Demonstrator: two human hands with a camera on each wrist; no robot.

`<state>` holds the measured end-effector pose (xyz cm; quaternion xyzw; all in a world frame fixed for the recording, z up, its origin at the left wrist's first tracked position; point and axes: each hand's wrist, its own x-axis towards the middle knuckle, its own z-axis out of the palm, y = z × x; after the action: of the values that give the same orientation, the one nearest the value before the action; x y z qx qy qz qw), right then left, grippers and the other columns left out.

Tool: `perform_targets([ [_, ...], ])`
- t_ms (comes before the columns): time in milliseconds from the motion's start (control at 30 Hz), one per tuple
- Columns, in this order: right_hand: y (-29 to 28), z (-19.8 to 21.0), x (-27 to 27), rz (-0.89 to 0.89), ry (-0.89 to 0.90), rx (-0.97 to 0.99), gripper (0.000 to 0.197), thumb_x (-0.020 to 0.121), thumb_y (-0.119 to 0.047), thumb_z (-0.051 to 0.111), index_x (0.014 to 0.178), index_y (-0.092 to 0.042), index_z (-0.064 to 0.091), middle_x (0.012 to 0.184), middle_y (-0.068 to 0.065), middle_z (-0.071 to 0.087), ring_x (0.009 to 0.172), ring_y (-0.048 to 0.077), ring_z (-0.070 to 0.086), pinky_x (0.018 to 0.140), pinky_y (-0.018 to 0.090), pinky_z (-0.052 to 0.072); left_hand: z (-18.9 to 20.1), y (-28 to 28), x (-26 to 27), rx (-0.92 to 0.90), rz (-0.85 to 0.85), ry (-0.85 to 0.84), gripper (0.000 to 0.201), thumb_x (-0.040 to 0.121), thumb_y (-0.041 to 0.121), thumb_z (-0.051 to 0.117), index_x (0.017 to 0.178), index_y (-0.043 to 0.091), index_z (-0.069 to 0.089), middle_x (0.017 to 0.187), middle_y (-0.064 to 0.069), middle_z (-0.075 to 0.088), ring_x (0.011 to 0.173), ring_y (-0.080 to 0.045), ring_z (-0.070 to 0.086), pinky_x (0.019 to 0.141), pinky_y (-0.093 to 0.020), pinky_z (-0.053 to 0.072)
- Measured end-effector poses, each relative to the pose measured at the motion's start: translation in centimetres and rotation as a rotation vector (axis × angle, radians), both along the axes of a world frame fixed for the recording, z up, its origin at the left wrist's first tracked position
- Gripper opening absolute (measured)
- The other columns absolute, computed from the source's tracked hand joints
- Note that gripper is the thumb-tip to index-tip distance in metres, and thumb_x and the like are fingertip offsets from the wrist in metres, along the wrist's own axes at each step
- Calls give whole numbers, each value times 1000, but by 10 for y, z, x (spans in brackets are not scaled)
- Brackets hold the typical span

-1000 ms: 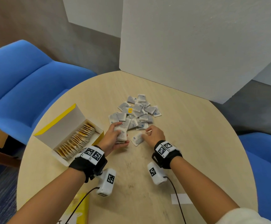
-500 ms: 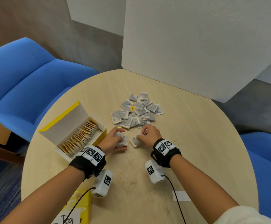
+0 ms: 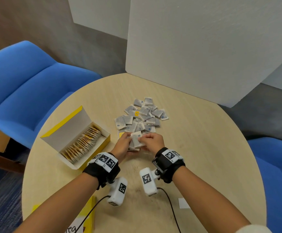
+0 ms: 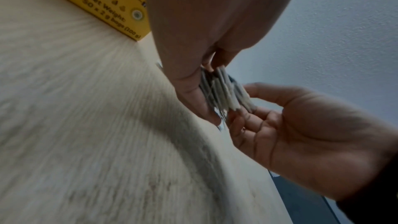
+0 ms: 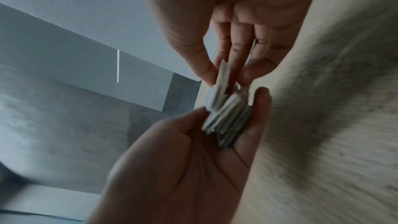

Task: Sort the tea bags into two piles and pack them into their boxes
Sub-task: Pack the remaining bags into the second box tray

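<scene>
Between both hands — stacked tea bags

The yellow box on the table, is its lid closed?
No, the yellow box lies open with its lid folded back, and a row of tea bags shows inside.

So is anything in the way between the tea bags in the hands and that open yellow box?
Nothing visible. The left hand grips the stack of tea bags, the right hand pinches one onto it, and only bare table lies between them and the open yellow box, already nearly filled with its own bags.
</scene>
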<state>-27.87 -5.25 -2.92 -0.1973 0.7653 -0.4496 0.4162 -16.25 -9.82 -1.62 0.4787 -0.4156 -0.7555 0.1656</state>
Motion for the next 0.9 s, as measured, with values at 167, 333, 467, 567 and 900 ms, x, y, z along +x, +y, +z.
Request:
perform_targets([
  [167, 3, -6, 3, 59, 135, 32, 21, 76, -19, 76, 63, -18, 60, 61, -3, 60, 56, 14, 57, 60, 29, 52, 4, 0, -1, 31, 14, 30, 25, 97, 22, 45, 117, 9, 52, 106, -23, 58, 90, -31, 60, 88, -55, 49],
  [333, 4, -7, 7, 184, 179, 43, 17, 78, -21, 73, 64, -21, 64, 62, -6, 61, 58, 11, 56, 59, 25, 46, -2, -3, 3, 4, -30, 68, 22, 98, 7, 45, 118, 13, 48, 88, -13, 59, 72, -18, 62, 66, -34, 58],
  [467, -2, 6, -6, 333, 181, 50, 11, 85, -19, 68, 74, -16, 68, 64, -6, 60, 55, 6, 52, 54, 19, 43, -1, -10, 8, 43, -59, 81, 26, 97, 7, 48, 120, 18, 48, 94, -14, 62, 74, -23, 64, 58, -29, 58],
  [567, -7, 15, -10, 409, 148, 73, 6, 86, -16, 68, 84, -10, 70, 66, -2, 61, 53, 8, 52, 47, 13, 42, 2, -14, 9, 79, -94, 98, 26, 99, 16, 46, 124, 21, 43, 97, -15, 62, 72, -26, 64, 55, -31, 58],
  [900, -7, 4, 11, 143, 178, 22, 20, 81, -17, 73, 77, -20, 53, 72, 6, 67, 56, 17, 63, 47, 23, 48, -8, -9, -1, -35, 33, 119, 41, 102, 36, 34, 141, 28, 25, 131, -9, 51, 99, -25, 62, 69, -35, 56],
])
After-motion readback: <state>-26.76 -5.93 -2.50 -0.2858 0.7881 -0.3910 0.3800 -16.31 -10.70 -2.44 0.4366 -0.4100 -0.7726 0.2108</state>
